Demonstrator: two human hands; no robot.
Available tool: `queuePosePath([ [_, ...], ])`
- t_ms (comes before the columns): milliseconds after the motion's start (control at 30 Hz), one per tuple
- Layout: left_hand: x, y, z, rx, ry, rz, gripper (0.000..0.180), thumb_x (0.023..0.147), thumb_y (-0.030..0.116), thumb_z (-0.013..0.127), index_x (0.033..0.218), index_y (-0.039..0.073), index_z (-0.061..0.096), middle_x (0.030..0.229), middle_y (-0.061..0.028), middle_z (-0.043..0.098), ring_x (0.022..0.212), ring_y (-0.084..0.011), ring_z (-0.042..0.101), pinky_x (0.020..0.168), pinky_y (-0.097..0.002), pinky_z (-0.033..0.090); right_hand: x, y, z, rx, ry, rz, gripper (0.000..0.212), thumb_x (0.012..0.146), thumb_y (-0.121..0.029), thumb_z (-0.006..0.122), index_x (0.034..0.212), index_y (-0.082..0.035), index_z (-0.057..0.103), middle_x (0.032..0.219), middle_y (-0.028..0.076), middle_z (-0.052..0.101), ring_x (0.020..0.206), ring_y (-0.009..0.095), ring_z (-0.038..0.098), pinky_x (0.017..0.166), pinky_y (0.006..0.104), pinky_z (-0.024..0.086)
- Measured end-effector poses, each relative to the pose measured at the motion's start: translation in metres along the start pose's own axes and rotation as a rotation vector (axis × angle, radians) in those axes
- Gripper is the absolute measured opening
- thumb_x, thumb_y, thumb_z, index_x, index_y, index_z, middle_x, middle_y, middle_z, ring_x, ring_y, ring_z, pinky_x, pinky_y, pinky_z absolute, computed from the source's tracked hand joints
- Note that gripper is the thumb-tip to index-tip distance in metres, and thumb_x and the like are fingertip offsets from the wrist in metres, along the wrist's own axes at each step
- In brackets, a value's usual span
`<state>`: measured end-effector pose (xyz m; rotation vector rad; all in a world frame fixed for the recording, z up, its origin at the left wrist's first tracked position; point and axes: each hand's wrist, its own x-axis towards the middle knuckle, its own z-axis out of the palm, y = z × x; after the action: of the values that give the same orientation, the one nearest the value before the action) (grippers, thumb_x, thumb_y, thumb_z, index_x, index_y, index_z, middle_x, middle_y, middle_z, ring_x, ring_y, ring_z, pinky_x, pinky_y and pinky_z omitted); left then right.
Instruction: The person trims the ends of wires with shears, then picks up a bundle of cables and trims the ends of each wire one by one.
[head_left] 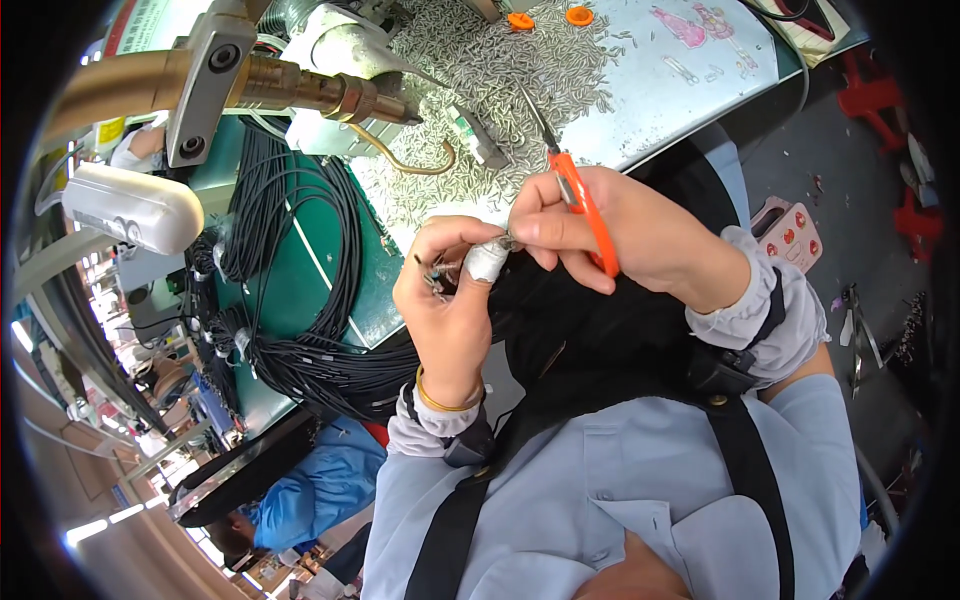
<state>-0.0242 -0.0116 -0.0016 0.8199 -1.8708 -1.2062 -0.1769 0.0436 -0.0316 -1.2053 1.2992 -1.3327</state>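
My left hand (447, 300) is closed in a pinch, its thumb wrapped in white tape (487, 262). Several thin wire ends (437, 278) show inside its curled fingers. My right hand (610, 225) meets it, thumb and forefinger pressed together at the left thumb tip; what lies between them is too small to make out. Tucked in the right hand is an orange-handled pointed tool (592, 215), its slim dark tip aimed away from me over the table. Whether it is tweezers or scissors I cannot tell.
Many small silver metal pieces (440, 205) cover the table beyond my hands. A brass-coloured machine nozzle (350, 100) juts in from the left above them. Coiled black cables (330, 300) lie left. Orange caps (579, 16) sit at the back; red stools (868, 95) stand right.
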Motion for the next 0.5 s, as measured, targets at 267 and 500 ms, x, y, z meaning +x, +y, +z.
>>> queuePosePath([
  [267,0.005,0.005,-0.019,-0.714,-0.096,-0.737,0.014,0.076,-0.006,0.055,0.087,0.002,0.053,0.076,0.0004,0.053,0.045,0.0003,0.031,0.038,-0.0162,0.019,-0.005,-0.01,-0.012,-1.007,0.177,-0.729,0.013,0.072,-0.018,0.059,0.084,-0.015,0.062,0.062,-0.002,0.049,0.045,0.01,0.045,0.042,0.022,0.032],
  [500,0.007,0.006,-0.02,-0.612,-0.2,-0.807,0.015,0.075,-0.006,0.055,0.088,0.0,0.053,0.074,0.0005,0.052,0.045,0.0005,0.03,0.038,-0.0157,0.019,-0.006,-0.004,-0.011,-1.085,0.265,-0.928,0.018,0.068,-0.018,0.055,0.084,-0.011,0.059,0.058,-0.005,0.043,0.045,0.006,0.044,0.042,0.02,0.028],
])
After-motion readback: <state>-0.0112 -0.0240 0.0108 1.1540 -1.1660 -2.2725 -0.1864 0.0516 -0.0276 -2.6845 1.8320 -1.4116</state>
